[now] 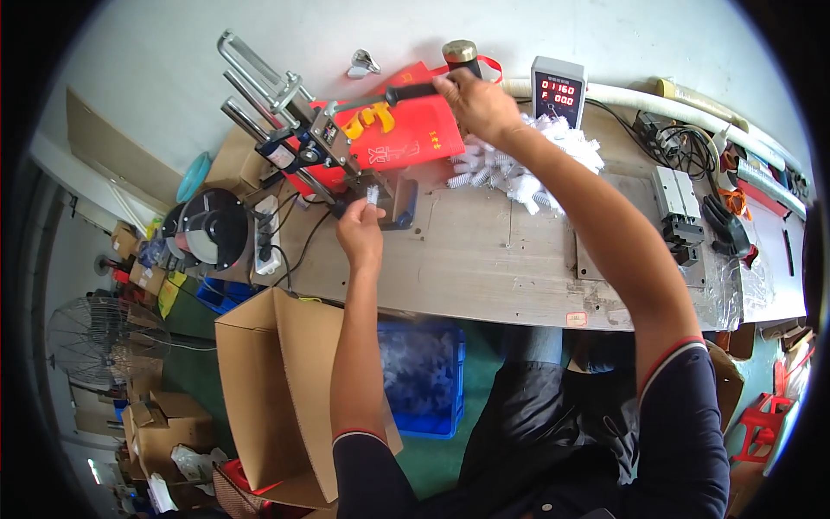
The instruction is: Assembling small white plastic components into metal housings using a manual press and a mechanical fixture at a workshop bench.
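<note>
Our left grip point(361, 227) pinches a piece point(372, 195) at the press point(328, 137); our right grip point(481, 102) wraps the lever point(413, 92).
A heap point(523, 164) covers some counter point(467, 268); which are finished, we cannot tell.

white wall point(640, 39), green floor point(192, 374), pale worktable point(484, 268), red stool point(761, 419), wire-caged fan point(108, 342)

A workbench point(467, 272) runs along the wall. On it sit a press point(327, 138), piled white pieces point(523, 177) and a flat plate point(616, 251).

Bright, fairly even light fills the centre while fisheye edges curve into black
</note>
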The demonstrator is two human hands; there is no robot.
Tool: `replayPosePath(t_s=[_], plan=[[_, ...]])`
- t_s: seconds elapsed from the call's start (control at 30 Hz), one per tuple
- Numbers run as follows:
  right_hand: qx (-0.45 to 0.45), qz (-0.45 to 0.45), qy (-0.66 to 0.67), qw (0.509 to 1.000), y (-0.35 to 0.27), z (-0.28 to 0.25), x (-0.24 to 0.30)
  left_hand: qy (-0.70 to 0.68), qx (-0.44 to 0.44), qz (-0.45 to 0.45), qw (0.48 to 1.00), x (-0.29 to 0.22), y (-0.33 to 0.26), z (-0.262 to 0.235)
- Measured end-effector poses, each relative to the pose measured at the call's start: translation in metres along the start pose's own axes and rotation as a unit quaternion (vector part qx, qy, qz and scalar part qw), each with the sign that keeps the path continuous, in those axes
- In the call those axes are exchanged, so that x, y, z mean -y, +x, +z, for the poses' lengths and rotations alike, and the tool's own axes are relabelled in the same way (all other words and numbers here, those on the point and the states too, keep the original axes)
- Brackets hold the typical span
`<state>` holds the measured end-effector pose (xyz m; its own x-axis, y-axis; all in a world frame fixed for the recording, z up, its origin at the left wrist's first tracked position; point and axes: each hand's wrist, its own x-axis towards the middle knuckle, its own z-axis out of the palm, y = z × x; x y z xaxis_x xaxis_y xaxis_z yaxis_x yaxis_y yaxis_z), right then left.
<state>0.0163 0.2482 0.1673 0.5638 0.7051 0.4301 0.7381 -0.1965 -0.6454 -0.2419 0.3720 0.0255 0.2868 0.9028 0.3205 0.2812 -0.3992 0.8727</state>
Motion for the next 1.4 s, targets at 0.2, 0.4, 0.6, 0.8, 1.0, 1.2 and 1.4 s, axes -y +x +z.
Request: replayPosePath(t_s=[0.2, 0.4, 0.6, 0.8, 1.0, 1.2, 1.4], plan=[[-0.063, -0.054, 0.06, 0.995, -0.07, -0.055, -0.032, -0.198, 0.036, -0.004, 0.98, -0.04, -0.056, -0.002], [-0.066, -0.019, -0.001, 0.998, -0.207, -0.087, -0.103, -0.329, 0.132, -0.018, 0.935, -0.064, -0.098, 0.013], [-0.092, 0.006, -0.061, 0.994, -0.288, -0.123, -0.147, -0.266, 0.175, -0.116, 0.941, -0.066, -0.119, 0.047], [-0.119, -0.042, -0.06, 0.99, -0.308, -0.127, -0.165, 0.082, 0.153, 0.075, 0.982, -0.079, -0.139, 0.123], [-0.134, -0.012, -0.029, 0.99, -0.309, -0.128, -0.164, 0.281, 0.103, 0.209, 0.931, -0.096, -0.142, 0.154], [-0.108, 0.0, -0.028, 0.994, -0.31, -0.133, -0.168, 0.159, 0.068, 0.227, 0.958, -0.126, -0.122, 0.168], [-0.123, -0.009, -0.009, 0.992, -0.309, -0.128, -0.169, 0.377, 0.141, 0.281, 0.871, -0.139, -0.103, 0.179]])
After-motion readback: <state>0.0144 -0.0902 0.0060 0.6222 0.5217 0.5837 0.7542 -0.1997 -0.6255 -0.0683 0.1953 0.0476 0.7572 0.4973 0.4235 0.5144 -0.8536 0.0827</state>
